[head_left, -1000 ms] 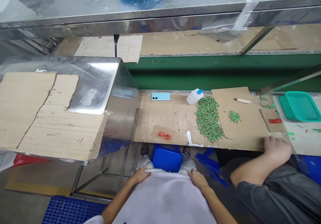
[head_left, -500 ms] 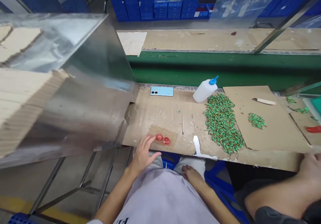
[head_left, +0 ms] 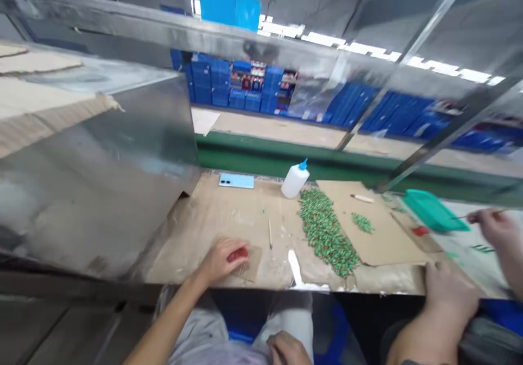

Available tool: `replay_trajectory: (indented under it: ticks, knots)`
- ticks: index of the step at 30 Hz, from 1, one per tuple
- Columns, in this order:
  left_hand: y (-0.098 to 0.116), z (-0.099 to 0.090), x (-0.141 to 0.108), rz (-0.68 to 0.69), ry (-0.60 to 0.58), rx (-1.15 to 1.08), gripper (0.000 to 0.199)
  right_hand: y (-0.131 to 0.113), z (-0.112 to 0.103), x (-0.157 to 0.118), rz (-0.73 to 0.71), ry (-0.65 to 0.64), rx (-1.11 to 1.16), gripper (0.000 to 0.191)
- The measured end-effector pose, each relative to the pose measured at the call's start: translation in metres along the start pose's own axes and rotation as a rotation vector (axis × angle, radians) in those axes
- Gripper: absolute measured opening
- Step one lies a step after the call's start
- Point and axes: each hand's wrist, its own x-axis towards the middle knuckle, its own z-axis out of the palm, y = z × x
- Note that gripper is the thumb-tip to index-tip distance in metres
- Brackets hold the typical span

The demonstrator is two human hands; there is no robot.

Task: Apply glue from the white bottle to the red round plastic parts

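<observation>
My left hand [head_left: 223, 260] is over a small brown mat [head_left: 254, 261] near the table's front edge, its thumb and fingers closed around shiny red round pieces [head_left: 237, 254]. Blur hides exactly how the pieces sit in the grip. My right hand [head_left: 289, 348] rests on my thigh, holding nothing that I can see; the bottom edge of the picture cuts it off. To the right of the mat lies a thin wooden stick [head_left: 270, 234], with a white torn patch [head_left: 295, 267] beyond it.
A pale blue phone [head_left: 236, 181] and a white squeeze bottle [head_left: 295, 181] are at the back. Right of them spreads a heap of small green pieces [head_left: 327, 231], beside a cardboard sheet [head_left: 384, 245]. A co-worker's hands [head_left: 447, 286] work near a green tray [head_left: 433, 210]. A metal housing [head_left: 155, 152] borders the left.
My left hand has moved onto the red pieces and closed around them; before, it was open beside them. My view has tilted up and turned right. My right hand stays on my lap.
</observation>
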Motion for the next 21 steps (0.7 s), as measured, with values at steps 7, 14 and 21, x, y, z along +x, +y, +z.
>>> replay_trajectory:
  ticks: [7, 14, 21]
  knots:
    - [-0.011, 0.003, -0.007, -0.051, -0.124, 0.029, 0.036, -0.045, -0.112, 0.14, -0.032, 0.621, 0.174, 0.055]
    - [-0.011, 0.005, -0.008, -0.104, -0.042, -0.048, 0.044, -0.042, -0.178, 0.337, 0.179, 0.611, 0.233, 0.103]
    - [0.005, -0.001, -0.006, -0.195, 0.001, -0.126, 0.036, -0.051, -0.16, 0.283, 0.074, 0.568, 0.294, 0.088]
